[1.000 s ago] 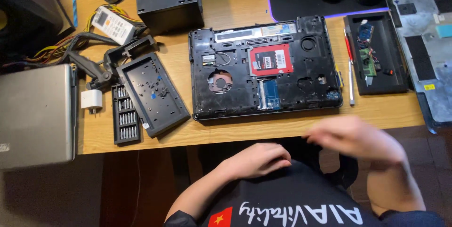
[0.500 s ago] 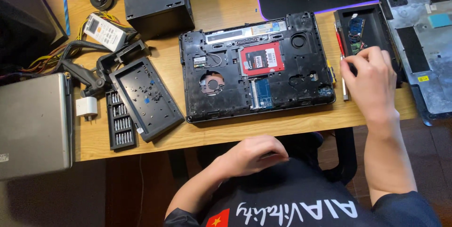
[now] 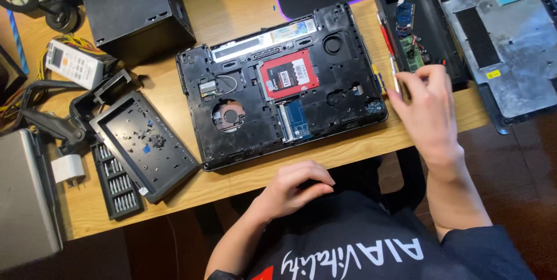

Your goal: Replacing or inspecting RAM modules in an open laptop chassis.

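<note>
The right hand (image 3: 426, 109) reaches to the right of centre, fingers pinched on a slim screwdriver (image 3: 395, 80) with a silvery shaft that lies along the right edge of the opened laptop (image 3: 284, 85) — just beside a black tray (image 3: 449, 53) holding small circuit boards. The left hand (image 3: 296, 187) rests low in the frame against the person's dark shirt, fingers curled loosely, holding nothing. The laptop lies bottom-up in the middle of the wooden desk (image 3: 232, 1), a red-labelled drive (image 3: 288, 75) showing inside. Left of it lie a black cover panel (image 3: 145, 143) and a bit set (image 3: 119, 181).
</note>
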